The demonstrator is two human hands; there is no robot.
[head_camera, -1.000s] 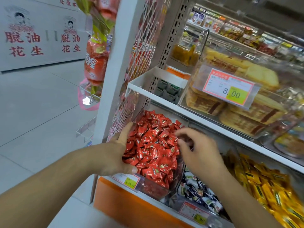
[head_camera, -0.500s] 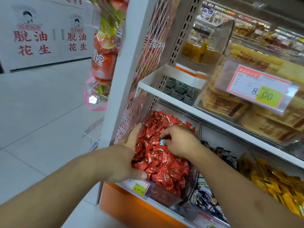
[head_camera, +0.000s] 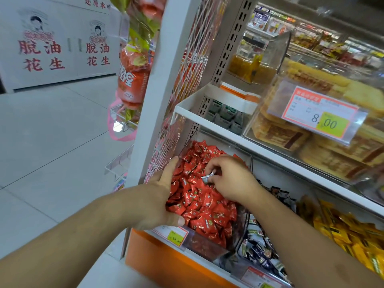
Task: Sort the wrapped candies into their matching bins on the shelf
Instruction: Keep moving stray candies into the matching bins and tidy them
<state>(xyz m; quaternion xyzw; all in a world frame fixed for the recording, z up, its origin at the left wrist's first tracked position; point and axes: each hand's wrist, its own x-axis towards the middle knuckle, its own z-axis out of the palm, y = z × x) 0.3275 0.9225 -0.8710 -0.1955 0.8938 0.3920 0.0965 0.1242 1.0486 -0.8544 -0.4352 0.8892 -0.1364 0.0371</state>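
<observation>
**Inspector:** Report the position of your hands.

**Me:** My left hand (head_camera: 160,196) grips the left front corner of the clear bin (head_camera: 207,249) of red wrapped candies (head_camera: 199,196): the thumb lies across the front edge just above the price label (head_camera: 173,235), and the forefinger points up along the left wall. My right hand (head_camera: 230,177) is over the middle of the red pile, fingers curled, and pinches one silver-and-blue wrapped candy (head_camera: 208,177) between thumb and fingertips.

**Inspector:** Where does that candy sit in relation to the pile?

**Me:** At the surface of the pile, in my fingertips. I cannot tell whether it touches the red ones beneath.

**Inspector:** Neighbouring bins?

**Me:** Just to the right on the same lower shelf is a bin of dark and white wrapped candies (head_camera: 257,248), with its own label at the front edge. Further right is a bin of yellow wrapped candies (head_camera: 351,235).

**Inspector:** The shelf above?

**Me:** The white upper shelf (head_camera: 224,129) carries a clear bin of wrapped pastries (head_camera: 295,142) with a price tag (head_camera: 320,115) reading 8.00. Near its left end stand small green-topped packs (head_camera: 223,115).

**Inspector:** Anything beside the unit?

**Me:** Red snack bags (head_camera: 133,80) hang at the left end of the shelf unit; white cartons (head_camera: 58,42) with red characters stand on the floor beyond.
</observation>
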